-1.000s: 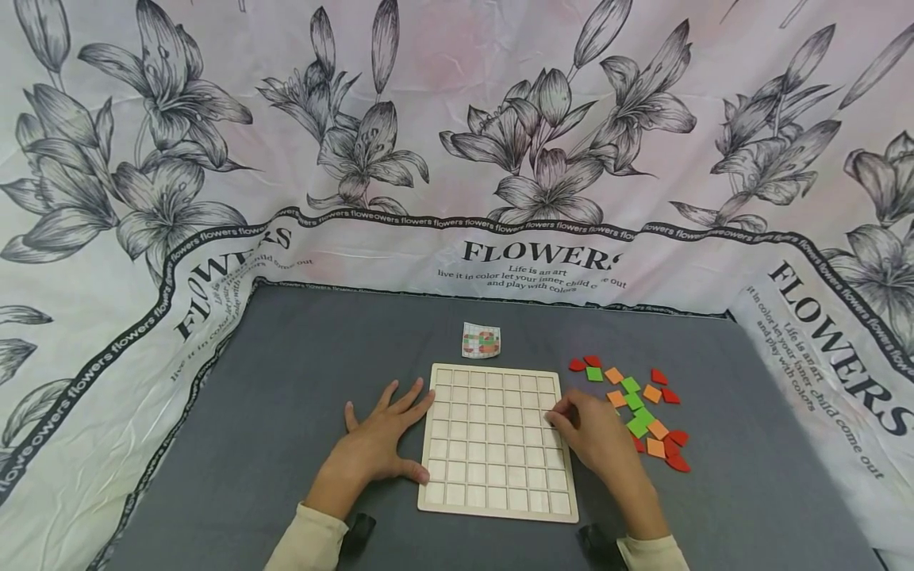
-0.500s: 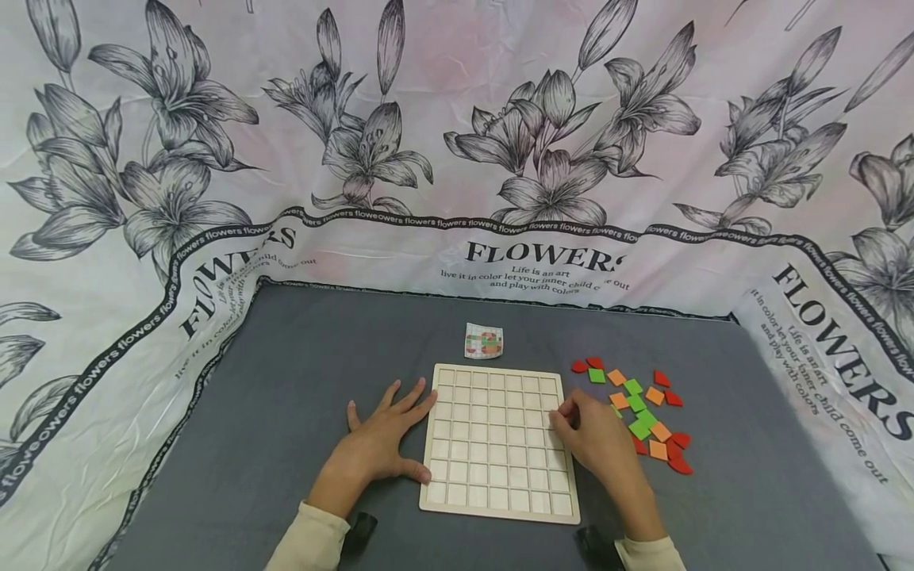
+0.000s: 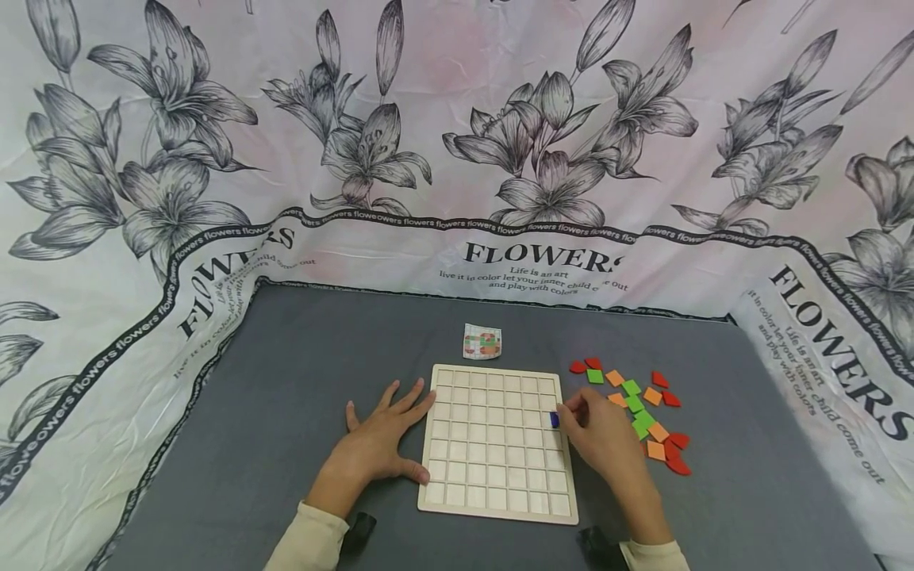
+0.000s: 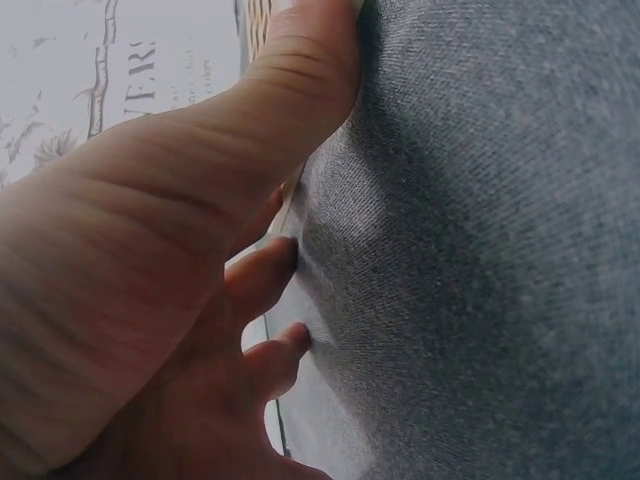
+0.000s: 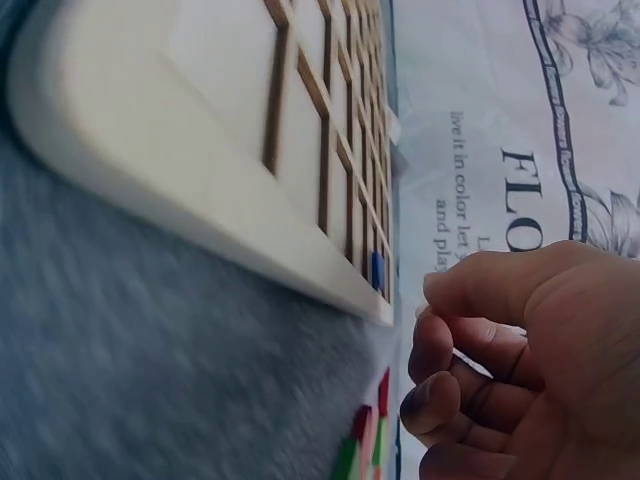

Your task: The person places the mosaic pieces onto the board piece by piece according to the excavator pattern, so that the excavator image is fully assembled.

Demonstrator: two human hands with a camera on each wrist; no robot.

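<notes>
A blue piece [image 3: 554, 419] lies in a cell of the rightmost column of the wooden grid board [image 3: 497, 515]; it also shows near the far end of the board in the right wrist view [image 5: 377, 270]. Beside it, at the board's right edge, is my right hand [image 3: 603, 432], fingers curled, thumb and index tips close together with no piece visible between them. A small gap separates them from the blue piece in the right wrist view. My left hand [image 3: 378, 446] is spread against the board's left edge, thumb and fingertips touching it.
Red [image 3: 660, 378], orange [image 3: 652, 396] and green [image 3: 595, 376] pieces lie scattered right of the board, some partly behind the right hand. Behind the board lies a small card with a coloured pattern [image 3: 481, 342]. A flowered cloth [image 3: 428, 254] borders the grey table surface [image 3: 321, 341].
The right fingers have drawn back slightly to the right, and the blue piece now shows in the board where they were. The left hand stays against the board.
</notes>
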